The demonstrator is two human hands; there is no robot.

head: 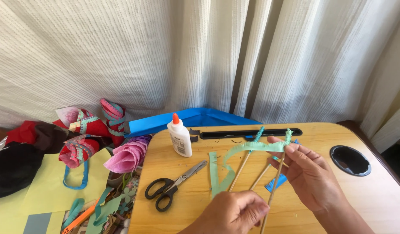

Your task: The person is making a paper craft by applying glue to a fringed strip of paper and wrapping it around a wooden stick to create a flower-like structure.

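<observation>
Green fringed paper strip [247, 149] hangs between both hands over the wooden table [321, 134], its far end pinched with a thin stick [275, 184] by the right hand [310, 173], fingers closed on both. Left hand [236, 212], near edge, is curled shut on the stick's lower part. Scissors [171, 186] lie left of the strip; glue bottle [179, 136] stands farther back, two more sticks [245, 162] beneath the strip.

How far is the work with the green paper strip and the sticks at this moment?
Done: one stick on the table already carries green fringe at its tip.
In hand: the left hand holds a second stick, and the right hand presses the green fringed strip onto its top.
Left: most of the strip hangs loose; another bare stick lies there.
</observation>
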